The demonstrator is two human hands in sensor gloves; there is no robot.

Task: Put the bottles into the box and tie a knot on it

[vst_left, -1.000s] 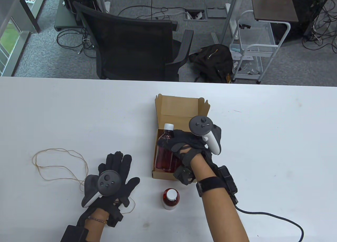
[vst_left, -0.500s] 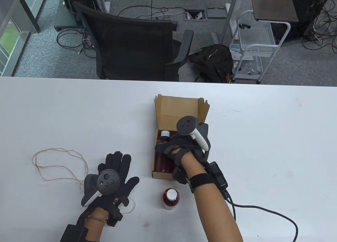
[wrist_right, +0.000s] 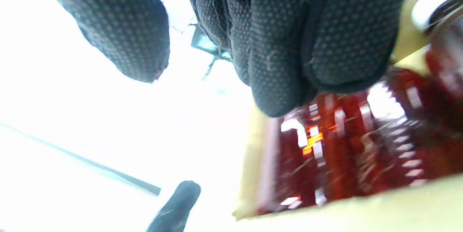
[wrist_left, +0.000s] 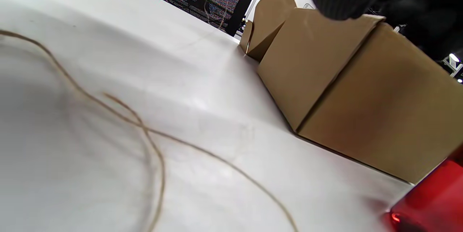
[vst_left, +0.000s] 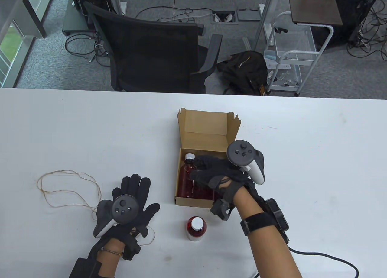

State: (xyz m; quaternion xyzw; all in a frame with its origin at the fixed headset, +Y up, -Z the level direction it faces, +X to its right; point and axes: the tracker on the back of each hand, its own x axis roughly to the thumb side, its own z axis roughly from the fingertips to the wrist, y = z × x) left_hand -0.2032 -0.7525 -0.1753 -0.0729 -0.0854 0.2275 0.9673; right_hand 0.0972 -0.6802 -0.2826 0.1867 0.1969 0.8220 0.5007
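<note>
The right hand (vst_left: 222,172) hovers over the open cardboard box (vst_left: 205,133), its fingers (vst_left: 201,163) loosely bent and apart above the bottle (vst_left: 188,176) lying inside; they look clear of it, holding nothing, though the table view hides the underside of the hand. That bottle lies with its white cap toward 12 o'clock, along the box's 9 o'clock wall, which seems meant to leave room beside it. A second bottle (vst_left: 196,228) stands upright on the tabletop (vst_left: 302,157) just beyond the box's 6 o'clock wall, probably next to be picked. The left hand (vst_left: 128,205) rests flat at 8 o'clock from the box, fingers (vst_left: 136,184) straight and spread, lying on the near end of the thin string (vst_left: 65,185), whose loops trail toward 9 o'clock; this likely keeps it ready for the knot. The box's lid stands up at 12 o'clock, leaving the top free for loading.
</note>
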